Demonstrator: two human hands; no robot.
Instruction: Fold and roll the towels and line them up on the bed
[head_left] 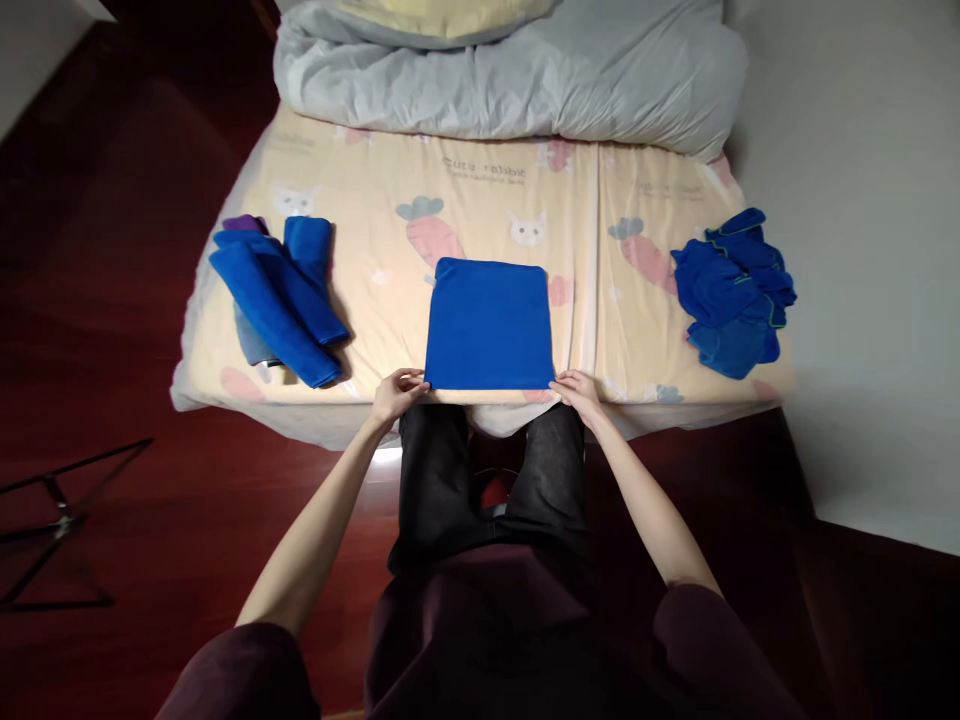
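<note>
Nearest the head camera are the person's dark maroon sleeves and bare forearms, reaching forward over black trousers (487,470) to the near edge of the bed (375,180). The left hand (396,392) pinches the near left corner of a blue towel (489,325), fingers curled narrow on the cloth. The right hand (576,390) does the same at the near right corner, closed on the hem.

The towel lies flat on the carrot-and-rabbit printed sheet (375,200), in the middle of the mattress's near edge, directly ahead of the person. It is folded into a near-square panel, slightly narrower at the far end as seen here. Its long axis, as far as I can judge, runs away from the person toward the grey duvet (510,75), and its near hem lies along the bed's edge.

Judging from the grip, the fold in hand goes best if both corners rise together and level, so that the hem stays straight and the layers do not slide. Keeping the cloth taut between the hands should stop a wrinkle forming across the middle.

Well apart to the left lies a stack of folded blue towels (281,295), laid slantwise, with something purple showing behind. Well apart to the right sits a loose heap of blue cloths (731,295) near the wall. A dark metal frame (52,520) stands on the reddish wooden floor (112,300) at far left.
</note>
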